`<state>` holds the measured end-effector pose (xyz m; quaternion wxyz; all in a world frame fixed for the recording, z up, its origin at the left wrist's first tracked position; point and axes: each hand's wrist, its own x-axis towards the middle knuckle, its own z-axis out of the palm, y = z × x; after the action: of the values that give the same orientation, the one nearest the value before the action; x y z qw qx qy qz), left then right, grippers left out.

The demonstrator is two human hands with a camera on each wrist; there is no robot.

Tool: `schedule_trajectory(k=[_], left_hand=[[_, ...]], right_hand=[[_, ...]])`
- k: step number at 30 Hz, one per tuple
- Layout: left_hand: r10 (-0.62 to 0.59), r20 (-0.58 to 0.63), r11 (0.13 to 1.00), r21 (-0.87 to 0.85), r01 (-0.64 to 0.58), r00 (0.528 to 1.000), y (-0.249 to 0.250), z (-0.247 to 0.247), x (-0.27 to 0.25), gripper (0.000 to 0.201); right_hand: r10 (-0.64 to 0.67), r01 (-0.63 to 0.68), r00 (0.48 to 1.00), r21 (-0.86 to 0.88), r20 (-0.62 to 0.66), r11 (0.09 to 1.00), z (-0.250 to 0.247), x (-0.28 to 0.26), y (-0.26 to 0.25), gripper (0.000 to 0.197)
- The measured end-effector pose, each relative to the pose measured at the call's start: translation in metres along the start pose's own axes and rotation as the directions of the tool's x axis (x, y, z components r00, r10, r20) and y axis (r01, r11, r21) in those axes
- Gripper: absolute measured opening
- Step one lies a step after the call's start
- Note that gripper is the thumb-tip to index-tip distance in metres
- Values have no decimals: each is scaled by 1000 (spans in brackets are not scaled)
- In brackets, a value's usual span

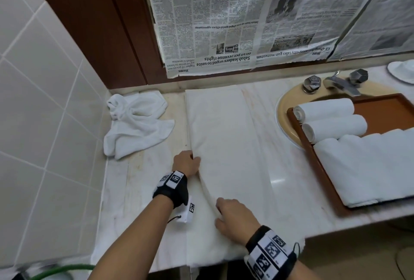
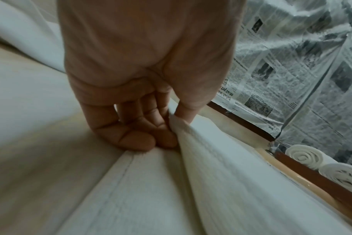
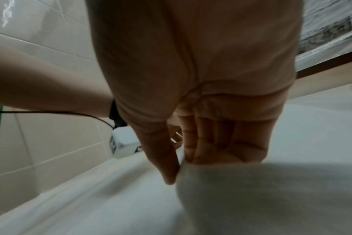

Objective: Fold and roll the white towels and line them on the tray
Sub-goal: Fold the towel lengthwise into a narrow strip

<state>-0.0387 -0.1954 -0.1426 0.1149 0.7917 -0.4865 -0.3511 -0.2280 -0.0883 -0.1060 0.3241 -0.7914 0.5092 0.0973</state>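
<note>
A long white towel lies folded lengthwise on the marble counter. My left hand pinches its left folded edge between thumb and fingers, about halfway along. Nearer to me, my right hand pinches the same raised edge. A brown tray on the right holds two rolled white towels and a folded white towel. A crumpled white towel lies at the back left.
The tray rests over a beige sink with a chrome tap. Newspaper covers the mirror behind. Tiled wall borders the counter on the left. A white dish sits at the far right.
</note>
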Motion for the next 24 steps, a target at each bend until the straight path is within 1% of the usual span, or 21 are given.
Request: schedule_trajectory(k=[3,5,7,9,12,13,14,16,18,19,20,21,23,24], left_hand=[[4,-35,1000,-8,-4,999,-5,-2,5,25],[9,-46,1000,-12,-10,999,-7,-1,8,27],[9,-49,999,-34,-11,999,-8,1,9,29],[11,-60,998,-60,-15,998,-9,2,8,31],[6,-91,993,-120,-17,996,-10,4,-2,26],[1,-101,990,-139,-15,995,-12,4,-6,24],[2,-118,988,-151,-20,993,-15,4,-11,22],[19,-158,990,-138,-41,987,-24,5,-17,20],[55,-193,993,-89,-74,980,-29,7,-20,19],[72,-208,994,-66,-88,975,-29,7,-20,19],[91,-226,994,-42,-103,970,-27,8,-20,20],[113,-247,993,-7,-119,962,-23,10,-21,23],[208,-284,976,125,-179,936,-14,16,-24,33],[269,-273,955,202,-218,924,-8,19,-25,38]], right_hand=[[54,-51,997,-59,61,997,10,-23,14,22],[54,-52,997,-31,63,998,13,-38,20,20],[7,-9,999,47,37,999,15,-48,21,18],[-54,49,998,110,38,993,18,-52,15,19],[-131,101,982,211,134,972,25,-47,9,27],[-164,128,978,246,130,961,24,-41,10,28],[-193,166,979,282,70,945,21,-33,14,27],[-193,228,970,289,-145,930,12,-8,28,33],[-168,230,923,146,-345,962,-2,25,45,43],[-166,215,889,68,-426,974,-12,40,51,45],[-165,196,864,16,-476,981,-20,55,56,48],[-152,165,870,-12,-470,986,-30,68,60,54],[-107,89,935,-67,-338,994,-44,88,66,69],[-109,80,955,-113,-277,990,-46,96,69,75]])
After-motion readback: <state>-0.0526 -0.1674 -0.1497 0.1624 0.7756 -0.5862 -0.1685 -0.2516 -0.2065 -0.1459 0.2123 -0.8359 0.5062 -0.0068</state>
